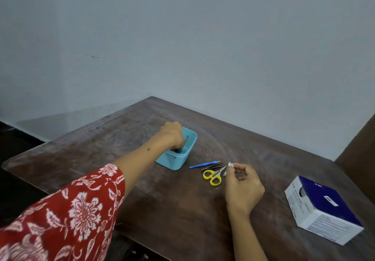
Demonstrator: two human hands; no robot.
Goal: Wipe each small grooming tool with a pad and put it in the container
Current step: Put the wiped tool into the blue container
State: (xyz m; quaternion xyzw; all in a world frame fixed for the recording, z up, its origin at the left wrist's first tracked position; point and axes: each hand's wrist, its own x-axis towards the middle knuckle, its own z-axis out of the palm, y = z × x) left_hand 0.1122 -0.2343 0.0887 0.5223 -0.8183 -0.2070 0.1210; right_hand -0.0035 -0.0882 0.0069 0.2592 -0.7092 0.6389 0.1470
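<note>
A light blue plastic container (182,155) stands on the wooden table (142,189). My left hand (172,134) reaches down into it, its fingers curled round a small metal tool (185,139) that pokes up inside. To the right, my right hand (242,183) pinches a small white pad (230,164) between thumb and fingertips. Beside that hand lie yellow-handled scissors (213,176), a blue-handled cuticle tool (202,165), thin dark tweezers (212,166) and a small metal piece (224,173).
A white and dark blue cardboard box (322,210) sits near the table's right front edge. A brown chair back (359,145) rises at the far right. A pale wall runs behind the table.
</note>
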